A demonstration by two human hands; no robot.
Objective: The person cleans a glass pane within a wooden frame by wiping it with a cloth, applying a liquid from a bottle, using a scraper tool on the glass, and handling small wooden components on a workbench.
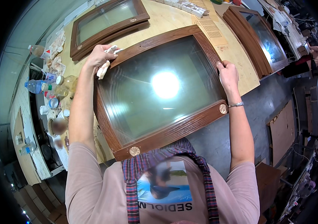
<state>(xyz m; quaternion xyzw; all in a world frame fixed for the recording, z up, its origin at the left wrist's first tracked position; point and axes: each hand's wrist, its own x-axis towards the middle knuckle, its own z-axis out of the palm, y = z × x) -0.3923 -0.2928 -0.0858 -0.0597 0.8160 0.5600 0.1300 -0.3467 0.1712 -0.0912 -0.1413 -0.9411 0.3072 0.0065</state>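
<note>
A brown wooden cabinet door [155,143] with a glass panel [144,100] lies in front of me, its near edge close to my body. A bright lamp reflects in the middle of the glass. My left hand [101,58] is closed round a crumpled white cloth [103,70] at the door's far left corner. On the right side rail, my right hand [229,74] grips the frame, thumb on top and the other fingers mostly hidden. Round metal hinge cups [134,151] sit at the near corners.
More glazed doors are stacked at the far left [108,28] and far right [254,41] of the pale worktable [243,80]. A white-flecked bar [183,6] lies at the back. Bottles [35,86], jars and rags crowd the left. Another person's arm [316,54] shows at far right.
</note>
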